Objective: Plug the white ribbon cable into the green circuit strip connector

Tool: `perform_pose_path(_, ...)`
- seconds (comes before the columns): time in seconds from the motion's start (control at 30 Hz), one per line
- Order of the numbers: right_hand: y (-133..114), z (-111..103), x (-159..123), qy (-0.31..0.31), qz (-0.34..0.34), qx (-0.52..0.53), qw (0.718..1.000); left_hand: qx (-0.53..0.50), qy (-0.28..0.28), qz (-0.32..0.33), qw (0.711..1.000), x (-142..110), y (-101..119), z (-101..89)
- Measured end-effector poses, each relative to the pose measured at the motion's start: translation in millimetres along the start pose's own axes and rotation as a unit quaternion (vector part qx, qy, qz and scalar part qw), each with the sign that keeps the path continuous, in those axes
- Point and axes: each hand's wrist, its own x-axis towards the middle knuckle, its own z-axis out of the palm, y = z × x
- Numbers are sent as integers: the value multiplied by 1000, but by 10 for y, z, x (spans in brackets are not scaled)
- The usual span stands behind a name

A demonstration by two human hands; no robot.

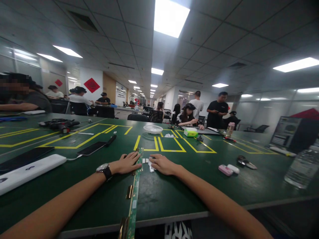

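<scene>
— What are your hands doing at this moment?

— My left hand (129, 162) lies palm down, with its fingers stretched and a little spread, on the far part of a long, narrow green circuit board (135, 192). My right hand (163, 164) is just beside it, with its fingers bent over a small white piece (151, 168). I cannot tell whether these fingers pinch it or only rest on it.

— And where exactly is the board?

— It is on the dark green table (179, 189) marked with yellow lines (174, 151). It runs from between my hands toward me, and it passes over the near edge. Shiny brown-gold film tabs (129, 192) are along its left side.

— What else is around?

— To my left there is a flat black phone (92, 148) with a white cable (73, 158). Beyond my hands stands a round white plastic basket (153, 128). On the right I see a small pink case (225, 170) and, farther, a clear plastic bottle (301, 168).
</scene>
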Motion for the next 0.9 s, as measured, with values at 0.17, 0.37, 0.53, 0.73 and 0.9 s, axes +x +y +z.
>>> perform_pose_path(0.17,-11,-5,6,-6,3,4,1000,0,-7,-4,1000,-2,15,-11)
perform_pose_path(0.37,-2,0,3,-14,13,-5,1000,0,15,0,1000,15,-6,17)
perform_pose_path(0.53,-34,-38,12,-16,5,-27,999,-4,12,-7,1000,-2,0,9)
perform_pose_path(0.73,-60,-134,63,62,31,-59,996,-7,36,19,999,-23,37,-7)
perform_pose_path(0.9,-134,-241,70,64,-56,27,996,-31,38,64,997,-27,142,5)
